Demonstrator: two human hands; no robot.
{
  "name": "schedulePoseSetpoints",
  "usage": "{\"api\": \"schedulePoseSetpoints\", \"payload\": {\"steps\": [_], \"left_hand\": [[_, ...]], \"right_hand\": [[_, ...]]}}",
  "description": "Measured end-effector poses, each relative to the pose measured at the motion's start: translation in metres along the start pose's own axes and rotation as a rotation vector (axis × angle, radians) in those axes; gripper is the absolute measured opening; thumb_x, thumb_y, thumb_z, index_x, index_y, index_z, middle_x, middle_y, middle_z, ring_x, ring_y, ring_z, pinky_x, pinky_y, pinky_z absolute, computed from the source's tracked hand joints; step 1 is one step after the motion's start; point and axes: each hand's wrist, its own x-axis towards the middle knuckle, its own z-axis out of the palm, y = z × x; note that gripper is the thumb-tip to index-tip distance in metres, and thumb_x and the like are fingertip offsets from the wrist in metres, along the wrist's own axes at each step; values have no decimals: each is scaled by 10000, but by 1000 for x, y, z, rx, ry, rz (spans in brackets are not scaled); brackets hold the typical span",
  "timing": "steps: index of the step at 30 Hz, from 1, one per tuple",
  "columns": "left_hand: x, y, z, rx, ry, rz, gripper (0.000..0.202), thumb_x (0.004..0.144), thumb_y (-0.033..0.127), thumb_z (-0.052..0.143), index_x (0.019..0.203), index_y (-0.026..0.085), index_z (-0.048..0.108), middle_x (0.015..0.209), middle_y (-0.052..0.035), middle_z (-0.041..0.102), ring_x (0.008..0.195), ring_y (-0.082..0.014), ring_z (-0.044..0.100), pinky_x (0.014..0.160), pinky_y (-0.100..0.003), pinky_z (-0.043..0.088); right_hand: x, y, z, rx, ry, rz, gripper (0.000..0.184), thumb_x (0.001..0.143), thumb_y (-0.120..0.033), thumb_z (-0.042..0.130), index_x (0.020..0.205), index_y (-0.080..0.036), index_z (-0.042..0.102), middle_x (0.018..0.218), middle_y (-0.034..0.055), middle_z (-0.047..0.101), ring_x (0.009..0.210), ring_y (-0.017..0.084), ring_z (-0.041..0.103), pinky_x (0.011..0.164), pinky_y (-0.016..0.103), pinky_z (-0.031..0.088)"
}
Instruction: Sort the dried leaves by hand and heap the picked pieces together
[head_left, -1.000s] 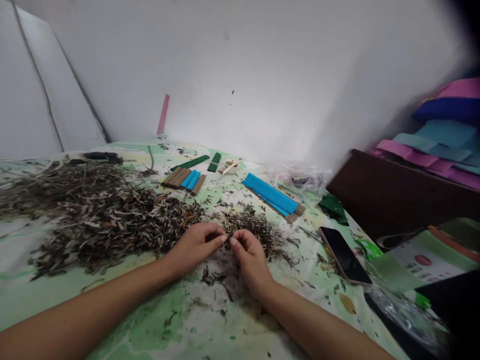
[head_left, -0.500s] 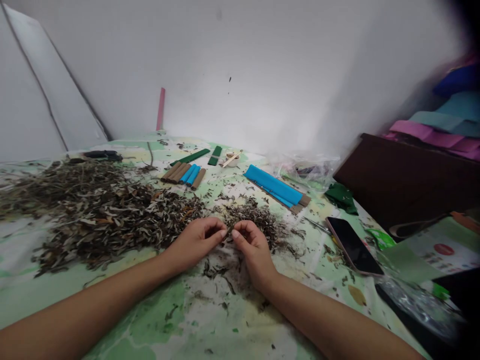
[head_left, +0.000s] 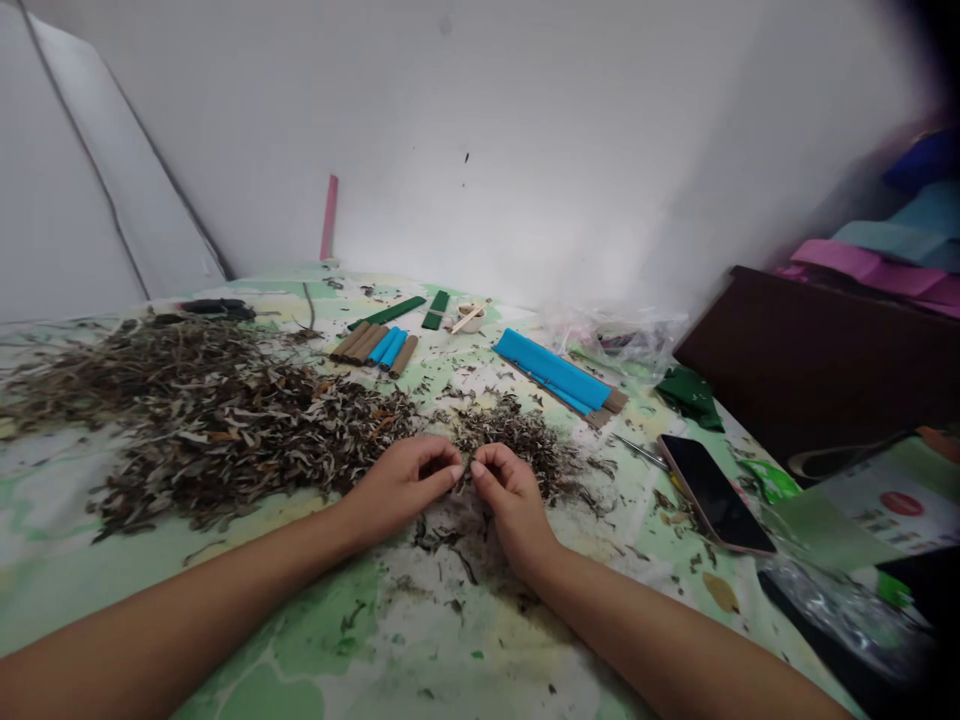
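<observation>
My left hand (head_left: pixel 401 482) and my right hand (head_left: pixel 510 495) meet fingertip to fingertip over the green patterned table (head_left: pixel 315 640), both pinched on a small dried leaf piece (head_left: pixel 466 465) between them. Just beyond the fingers lies a small heap of crumbled dried leaves (head_left: pixel 517 440). A big pile of whole dried leaves and twigs (head_left: pixel 187 410) spreads to the left of my left hand.
Behind the heaps lie brown and blue rolled sticks (head_left: pixel 379 347), green strips (head_left: pixel 409 310), a small cup (head_left: pixel 470 318) and a long blue roll (head_left: pixel 555 370). A phone (head_left: pixel 712 493) lies right. A dark box (head_left: pixel 817 360) and plastic bags stand farther right.
Both hands stay pinched together on the leaf piece. The view shifted slightly; the hands sit a little nearer the crumbled heap.
</observation>
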Motion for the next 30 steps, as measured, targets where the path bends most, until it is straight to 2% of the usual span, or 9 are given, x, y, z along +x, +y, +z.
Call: {"api": "schedulePoseSetpoints", "payload": {"steps": [11,17,30], "left_hand": [[0,-7,2,13,14,29,192,823,296,473,720,156,556,666,12,538,650,-128,480,593,-231,358],[0,-4,1,51,32,50,178,830,275,474,728,159,561,677,10,551,662,-131,494,609,-234,359],[-2,-2,1,56,-3,62,200,862,297,440,733,168,521,706,7,534,688,-140,475,629,-242,351]], "right_hand": [[-1,1,1,46,-12,-33,123,747,-302,586,775,-183,582,813,24,531,806,165,476,735,278,377],[0,2,1,60,23,22,138,721,-298,617,700,-182,545,723,-4,494,698,139,433,646,252,350],[-2,2,-1,90,-62,36,218,761,-362,555,661,-185,479,635,-31,390,622,120,343,591,250,278]]}}
